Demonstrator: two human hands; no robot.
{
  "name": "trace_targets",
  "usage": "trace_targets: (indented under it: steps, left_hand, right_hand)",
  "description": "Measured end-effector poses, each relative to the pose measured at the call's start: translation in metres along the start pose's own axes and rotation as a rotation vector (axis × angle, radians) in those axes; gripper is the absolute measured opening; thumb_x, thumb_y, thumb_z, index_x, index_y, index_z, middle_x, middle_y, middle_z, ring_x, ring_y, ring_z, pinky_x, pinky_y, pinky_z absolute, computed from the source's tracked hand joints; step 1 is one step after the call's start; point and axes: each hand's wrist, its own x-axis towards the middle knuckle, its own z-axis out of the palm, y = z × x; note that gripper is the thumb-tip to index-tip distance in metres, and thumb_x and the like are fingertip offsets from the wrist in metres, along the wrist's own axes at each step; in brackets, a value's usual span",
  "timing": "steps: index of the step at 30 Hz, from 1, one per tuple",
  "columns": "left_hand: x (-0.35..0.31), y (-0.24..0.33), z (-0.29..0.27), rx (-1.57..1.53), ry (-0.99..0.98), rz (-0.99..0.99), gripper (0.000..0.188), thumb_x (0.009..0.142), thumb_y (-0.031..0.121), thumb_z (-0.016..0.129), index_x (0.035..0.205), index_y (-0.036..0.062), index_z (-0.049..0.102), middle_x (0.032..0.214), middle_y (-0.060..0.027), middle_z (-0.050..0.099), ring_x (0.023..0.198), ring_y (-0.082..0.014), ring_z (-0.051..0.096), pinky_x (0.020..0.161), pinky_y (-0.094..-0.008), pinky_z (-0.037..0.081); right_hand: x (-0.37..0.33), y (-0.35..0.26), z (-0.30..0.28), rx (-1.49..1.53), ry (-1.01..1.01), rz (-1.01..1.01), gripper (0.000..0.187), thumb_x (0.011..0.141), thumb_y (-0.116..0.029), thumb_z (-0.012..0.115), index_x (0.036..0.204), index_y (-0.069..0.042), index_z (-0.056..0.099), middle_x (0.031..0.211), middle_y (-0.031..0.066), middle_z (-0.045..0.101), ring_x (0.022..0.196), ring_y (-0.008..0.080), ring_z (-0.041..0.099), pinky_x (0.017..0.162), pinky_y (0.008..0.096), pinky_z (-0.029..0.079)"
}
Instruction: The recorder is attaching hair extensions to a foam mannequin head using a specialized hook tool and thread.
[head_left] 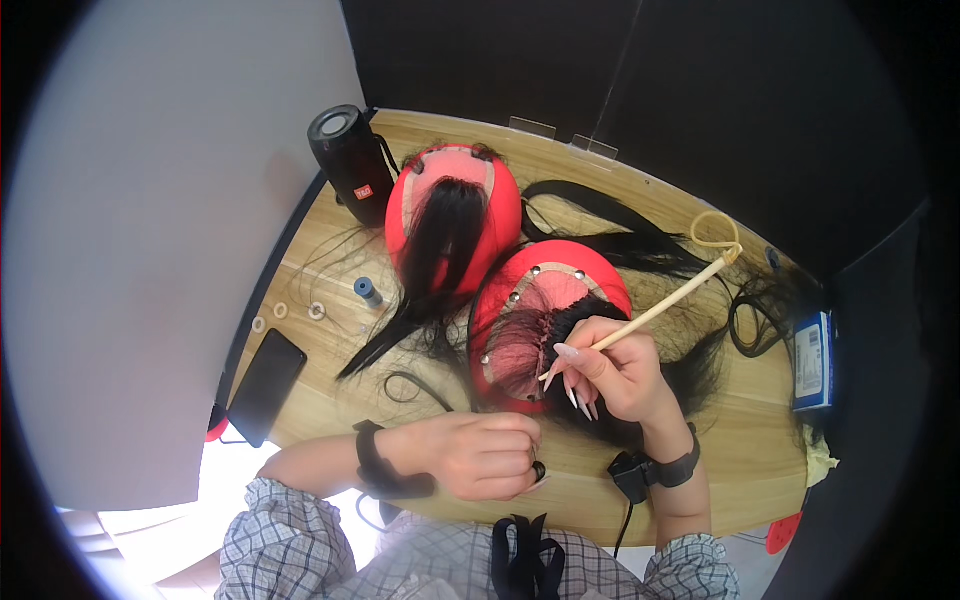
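1. Where the middle of the bench (pixel 760 410) runs toward its near edge, the front red head form (pixel 555 258) sits, with metal-headed pins, dark hair (pixel 580 312) and a thin, hair-strewn patch (pixel 520 345).
2. Gripped between the right hand's (pixel 622 375) thumb and fingers, a slim wooden-handled tool (pixel 660 310) has its tip at that patch.
3. Over the near edge, the left hand (pixel 488 455) is curled just beside the form; whether it grips anything I cannot tell.
4. Too hard a pull could tear the patch if the tip catches; with no hand visibly bracing the form, sideways pressure might turn it.
5. Loose strands could also tangle around the tool.
6. Beyond, toward the far edge, stands a second red form (pixel 505 225); a black speaker (pixel 355 165) and phone (pixel 268 387) line the left edge, a blue-and-white box (pixel 813 360) the right.
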Motion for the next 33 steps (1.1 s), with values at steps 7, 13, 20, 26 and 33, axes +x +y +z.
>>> trace_targets:
  steps: [7, 13, 20, 26, 33]
  left_hand:
    - [-0.001, 0.001, -0.002, -0.010, -0.011, -0.019, 0.008, 0.082, -0.002, 0.057, 0.075, -0.0043, 0.059, 0.067, -0.0073, 0.047, 0.061, -0.0196, 0.053, 0.077, -0.0363, 0.054]
    - [-0.001, 0.000, -0.001, -0.001, 0.013, -0.001, 0.007, 0.080, -0.003, 0.060, 0.073, -0.0032, 0.057, 0.066, -0.0070, 0.047, 0.059, -0.0191, 0.051, 0.070, -0.0349, 0.053]
    - [-0.002, 0.000, -0.001, -0.002, 0.046, -0.011, 0.008, 0.078, -0.004, 0.061, 0.072, -0.0022, 0.056, 0.066, -0.0066, 0.047, 0.057, -0.0194, 0.048, 0.063, -0.0342, 0.050]
    - [-0.006, 0.001, 0.000, 0.007, 0.015, -0.054, 0.011, 0.079, 0.004, 0.065, 0.077, -0.0023, 0.057, 0.070, -0.0080, 0.044, 0.066, -0.0242, 0.051, 0.075, -0.0393, 0.051]
    - [-0.005, 0.001, 0.002, 0.007, 0.045, -0.057, 0.011, 0.078, 0.001, 0.066, 0.075, -0.0022, 0.056, 0.068, -0.0074, 0.043, 0.064, -0.0235, 0.050, 0.073, -0.0389, 0.051]
  right_hand:
    - [0.000, -0.002, 0.000, 0.066, 0.019, 0.049, 0.020, 0.097, -0.010, 0.055, 0.083, 0.002, 0.062, 0.060, 0.0011, 0.057, 0.046, 0.0044, 0.049, 0.043, 0.0202, 0.039]
    - [0.000, -0.001, 0.001, 0.065, 0.042, 0.046, 0.018, 0.097, -0.009, 0.054, 0.083, 0.001, 0.061, 0.059, 0.0008, 0.057, 0.045, 0.0041, 0.050, 0.042, 0.0196, 0.038]
    - [-0.001, 0.006, 0.000, 0.138, 0.106, 0.062, 0.014, 0.095, -0.007, 0.057, 0.084, 0.001, 0.061, 0.060, 0.0018, 0.058, 0.045, 0.0048, 0.051, 0.040, 0.0188, 0.038]
    - [0.002, 0.010, 0.001, 0.174, 0.112, 0.021, 0.014, 0.092, -0.004, 0.060, 0.081, 0.002, 0.053, 0.059, 0.0072, 0.057, 0.040, 0.0118, 0.054, 0.035, 0.0232, 0.042]
    - [0.003, 0.011, 0.001, 0.201, 0.139, -0.021, 0.015, 0.090, -0.003, 0.062, 0.079, 0.002, 0.052, 0.060, 0.0090, 0.056, 0.039, 0.0138, 0.054, 0.033, 0.0245, 0.042]
